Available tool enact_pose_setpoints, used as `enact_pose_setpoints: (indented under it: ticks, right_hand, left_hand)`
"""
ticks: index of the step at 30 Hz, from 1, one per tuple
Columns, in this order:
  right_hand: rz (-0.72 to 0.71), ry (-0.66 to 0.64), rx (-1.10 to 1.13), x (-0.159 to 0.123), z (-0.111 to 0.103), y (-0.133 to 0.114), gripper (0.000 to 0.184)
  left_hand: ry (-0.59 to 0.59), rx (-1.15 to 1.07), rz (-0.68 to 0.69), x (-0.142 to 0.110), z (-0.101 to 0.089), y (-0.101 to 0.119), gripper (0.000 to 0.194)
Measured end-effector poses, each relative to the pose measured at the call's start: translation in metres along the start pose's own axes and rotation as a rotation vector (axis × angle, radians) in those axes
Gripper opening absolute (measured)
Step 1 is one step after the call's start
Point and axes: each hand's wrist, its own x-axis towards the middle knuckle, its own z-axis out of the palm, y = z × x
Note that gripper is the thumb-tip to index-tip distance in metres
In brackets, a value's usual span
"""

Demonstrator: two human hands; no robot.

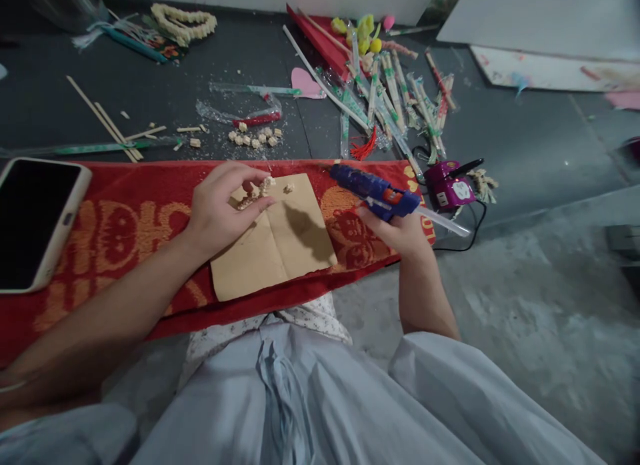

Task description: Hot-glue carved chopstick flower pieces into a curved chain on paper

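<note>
My right hand (395,228) grips a blue glue gun (373,190), its nozzle pointing left and a clear glue stick (445,222) sticking out of its back. Over a creased sheet of tan paper (300,238), my left hand (227,202) pinches a short row of small pale star-shaped pieces (269,183) between thumb and fingers; part of the row is hidden by the hand. One loose star-shaped piece (289,188) lies on the paper near its top edge. The nozzle is apart from the pieces.
The paper lies on a red towel (125,232) with a phone (43,218) at left. Beyond are more star pieces (255,140), thin sticks (107,125), wrapped chopsticks (395,92) and a pale ring of joined pieces (184,23). A purple power socket (449,185) with a cable stands at right.
</note>
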Motion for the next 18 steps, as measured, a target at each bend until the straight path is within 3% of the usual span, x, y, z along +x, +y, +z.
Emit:
enact_pose_setpoints:
  ticks: [2, 4, 8, 11, 13, 15, 18]
  right_hand:
    - [-0.055, 0.117, -0.312, 0.004, -0.02, 0.011, 0.045]
    - [-0.066, 0.136, -0.609, 0.009, -0.037, 0.021, 0.041]
    - [0.024, -0.011, -1.01, 0.02, -0.059, 0.029, 0.038]
    - [-0.004, -0.193, -1.048, 0.025, -0.068, 0.017, 0.049]
    - [-0.079, -0.245, -0.982, 0.028, -0.068, 0.002, 0.059]
    - [-0.138, -0.271, -0.914, 0.035, -0.058, -0.017, 0.045]
    - [-0.265, -0.321, -0.758, 0.054, -0.024, -0.041, 0.02]
  left_hand:
    - [0.0, 0.003, -0.005, 0.0, 0.001, -0.001, 0.031]
    - [-0.01, 0.011, -0.006, -0.001, 0.002, -0.003, 0.025]
    - [-0.033, 0.055, 0.006, -0.003, 0.003, -0.007, 0.02]
    - [-0.045, 0.079, 0.006, -0.004, 0.004, -0.01, 0.022]
    - [-0.049, 0.093, 0.001, -0.005, 0.005, -0.012, 0.024]
    - [-0.051, 0.096, -0.005, -0.006, 0.005, -0.013, 0.024]
    - [-0.058, 0.081, -0.013, -0.007, 0.006, -0.014, 0.023]
